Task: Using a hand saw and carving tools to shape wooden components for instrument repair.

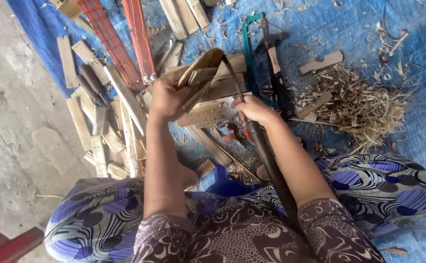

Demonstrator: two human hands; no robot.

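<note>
Wooden piece (199,73) clamped in left hand (168,97), right hand (254,109) gripping long-handled blade (266,151), shavings (364,104) nearby

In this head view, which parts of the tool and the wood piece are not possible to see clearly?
- Long dark tool: its near end runs under the right arm and the patterned sleeve.
- Wood piece: its lower part is covered by the left hand.
- The right hand hides its grip on the tool.
- Pile of wood strips: too jumbled to count.
</note>
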